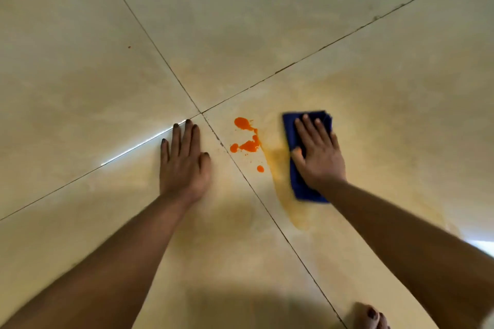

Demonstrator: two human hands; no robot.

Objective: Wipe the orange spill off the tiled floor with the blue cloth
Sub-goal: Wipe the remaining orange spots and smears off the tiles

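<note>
Bright orange blobs of the spill (247,139) lie on the cream tiled floor (267,21), just right of where four tiles meet. A pale orange smear (283,184) trails from the blobs toward me. My right hand (318,152) presses flat on the folded blue cloth (290,125), which lies on the floor right of the blobs, over the smear's edge. My left hand (184,160) rests flat on the tile to the left of the spill, fingers straight, holding nothing.
Dark grout lines (294,61) cross near the spill. Faint yellowish streaks (387,141) spread over the tile to the right of the cloth. My bare toes (371,316) show at the bottom right edge.
</note>
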